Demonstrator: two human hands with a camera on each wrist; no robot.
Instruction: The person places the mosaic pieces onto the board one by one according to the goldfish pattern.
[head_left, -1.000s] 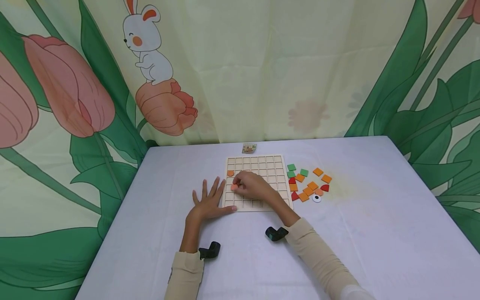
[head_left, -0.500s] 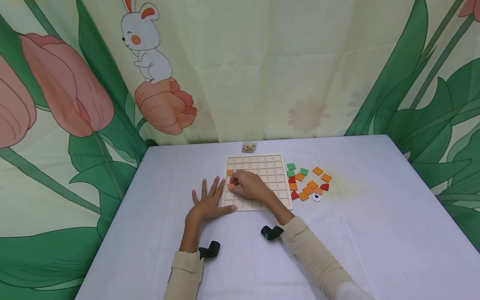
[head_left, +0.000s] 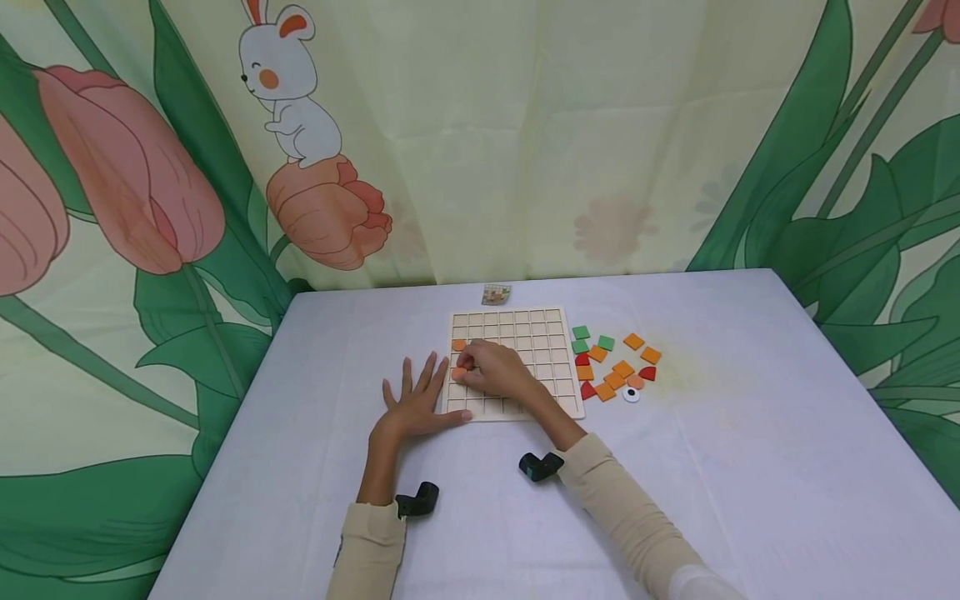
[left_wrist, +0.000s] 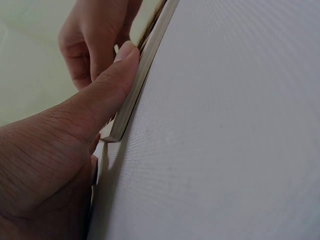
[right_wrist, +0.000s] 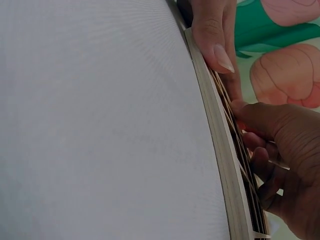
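Note:
A pale wooden grid board [head_left: 542,343] lies on the table. My right hand [head_left: 497,369] reaches across it, thumb and fingers pinching a round orange piece [head_left: 458,374] at the left column. Farther up that column sits another orange piece [head_left: 458,345]. My left hand [head_left: 414,410] is spread with straight fingers beside the board's left edge, its thumb at the near left corner. In the left wrist view, the left thumb [left_wrist: 125,60] lies along the board's edge. The right wrist view shows the right hand's fingers [right_wrist: 265,117] low over the grid.
Right of the board lie several orange square tiles [head_left: 623,369], green tiles [head_left: 606,342], red pieces [head_left: 648,374] and a white eye disc [head_left: 631,395]. A small patterned card [head_left: 496,294] is behind the board. White cloth [head_left: 675,483] covers the table; a printed curtain [head_left: 465,167] hangs behind.
My right hand has shifted slightly left with the round orange piece, bringing it closer to the board's left edge. The left hand stays in place.

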